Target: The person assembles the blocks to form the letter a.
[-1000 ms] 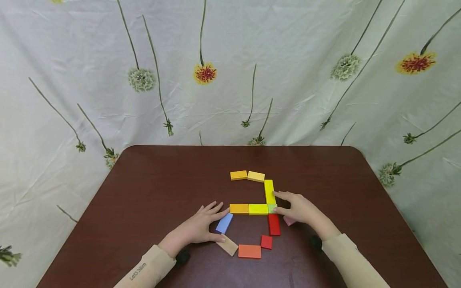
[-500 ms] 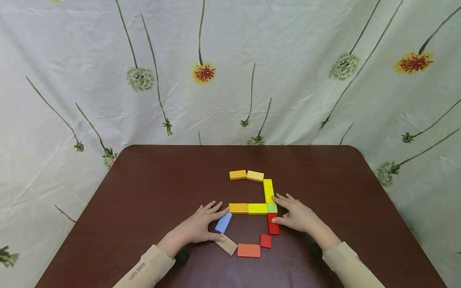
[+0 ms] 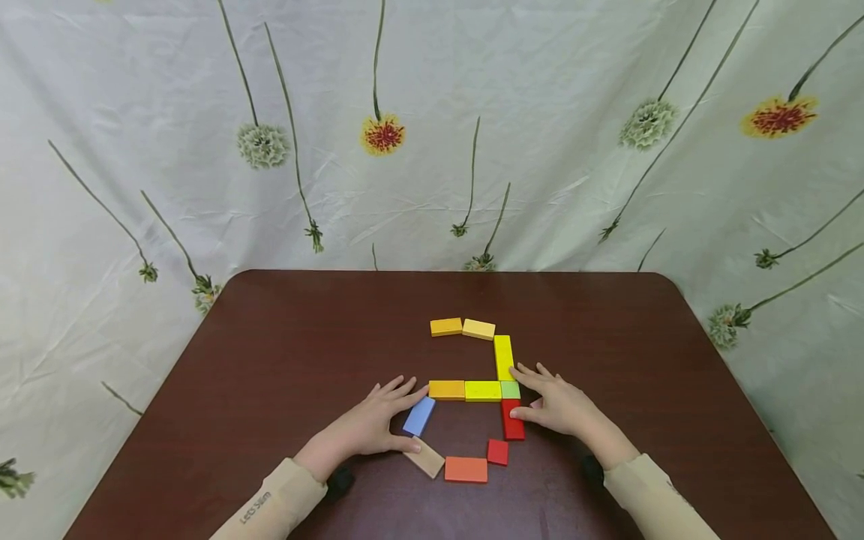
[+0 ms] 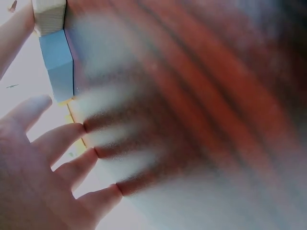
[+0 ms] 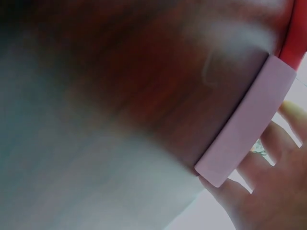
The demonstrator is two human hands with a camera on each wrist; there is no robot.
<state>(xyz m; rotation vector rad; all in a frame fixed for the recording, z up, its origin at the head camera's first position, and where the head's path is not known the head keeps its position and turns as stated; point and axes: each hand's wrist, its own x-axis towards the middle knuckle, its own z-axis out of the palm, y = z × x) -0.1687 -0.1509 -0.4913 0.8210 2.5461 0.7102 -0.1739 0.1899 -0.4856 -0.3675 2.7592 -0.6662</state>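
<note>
Flat coloured blocks form an open figure on the table. My left hand [image 3: 370, 424] lies with spread fingers at its left side. The thumb touches a bare-wood block [image 3: 427, 459], and the index fingertip is at the left end of an orange block [image 3: 447, 390]; a blue block [image 3: 420, 417] sits between them. My right hand [image 3: 562, 406] has its thumb on a long red block [image 3: 513, 424] and its index fingertip at a tall yellow block [image 3: 503, 357]. A pink block [image 5: 247, 122] lies beneath that hand, mostly hidden in the head view.
A second yellow block [image 3: 482, 391] and a green block [image 3: 510, 390] continue the middle row. Orange-yellow [image 3: 446, 327] and pale yellow [image 3: 478, 329] blocks lie at the top. A coral block [image 3: 466, 469] and small red block [image 3: 498, 452] lie nearest. The dark brown table [image 3: 304, 322] meets a floral cloth [image 3: 432, 187].
My right thumb has come down from the green block onto the long red one, and the right hand now covers more of the pink block. My left hand has stayed put.
</note>
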